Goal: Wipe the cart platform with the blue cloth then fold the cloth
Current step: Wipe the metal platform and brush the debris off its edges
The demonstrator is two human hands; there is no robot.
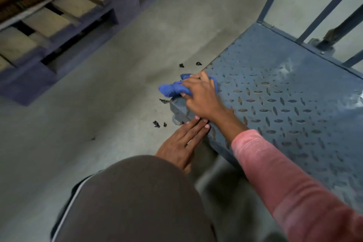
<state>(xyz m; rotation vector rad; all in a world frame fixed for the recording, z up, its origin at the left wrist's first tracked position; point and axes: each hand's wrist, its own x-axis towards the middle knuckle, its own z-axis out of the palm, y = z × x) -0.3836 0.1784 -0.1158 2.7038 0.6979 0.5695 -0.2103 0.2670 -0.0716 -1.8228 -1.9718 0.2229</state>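
Blue cloth (170,89) bunched beneath gripping right hand (200,98); left hand (182,143) flat, touching platform (284,104).

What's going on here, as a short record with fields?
cart platform: blue-grey tread plate
blue cloth: bunched at the platform's corner, overhanging its edge
right hand: grips the cloth on the corner
left hand: fingers straight, touching the platform's edge
floor: small black bits beside the corner
wooden pallet: far left
stage: wiping; cloth not folded
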